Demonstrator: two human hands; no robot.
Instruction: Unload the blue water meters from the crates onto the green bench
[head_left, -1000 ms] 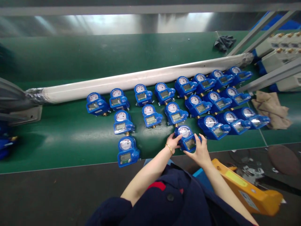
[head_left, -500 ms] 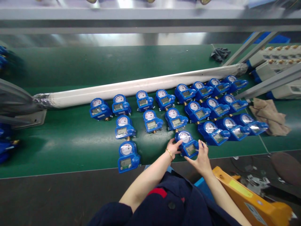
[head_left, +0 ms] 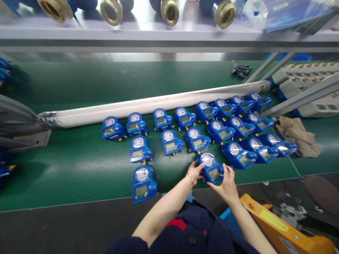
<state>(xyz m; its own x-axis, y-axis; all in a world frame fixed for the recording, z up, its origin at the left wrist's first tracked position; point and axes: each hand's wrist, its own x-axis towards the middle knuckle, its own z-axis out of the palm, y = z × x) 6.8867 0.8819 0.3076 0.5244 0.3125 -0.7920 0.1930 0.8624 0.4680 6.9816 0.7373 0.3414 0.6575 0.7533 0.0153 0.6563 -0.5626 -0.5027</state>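
a blue meter (head_left: 210, 168) is held between both hands at the near edge of the green belt (head_left: 79, 165), in front of the rows already laid out. the left hand (head_left: 195, 171) is pressed to its left side with fingers curled narrow around the housing; the right hand (head_left: 226, 180) is cupped on its lower right corner, fingers closed on it. about twenty meters are set in rows beside the long white roll (head_left: 148, 105), tightly packed to the right and loosely to the left. this meter is judged nearly placed; one lone meter (head_left: 143, 183) sits nearer left, with gaps apparently left to be filled.
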